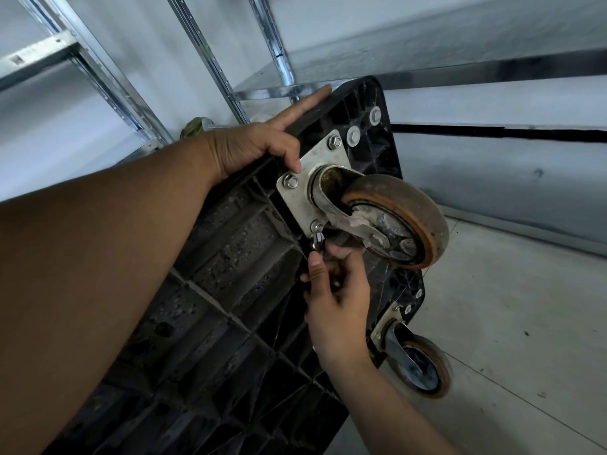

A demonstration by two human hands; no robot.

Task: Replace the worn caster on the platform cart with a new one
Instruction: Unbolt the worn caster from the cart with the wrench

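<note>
The black plastic platform cart [230,290] stands tipped on its side, ribbed underside facing me. A worn caster [397,221] with a dirty orange-rimmed wheel is bolted through a steel plate [315,192] near the cart's top corner. My left hand [259,142] holds the cart's upper edge, index finger stretched along it, thumb resting by the plate's upper left bolt. My right hand [335,287] grips a small metal wrench [317,239] set on the plate's lower bolt [317,226]. Part of the tool is hidden in my fingers.
A second caster [417,366] sits at the cart's lower corner, near the concrete floor [509,323]. Metal shelving uprights [203,50] and a shelf [361,60] stand behind the cart against a pale wall. A greenish object [193,126] lies behind my left wrist.
</note>
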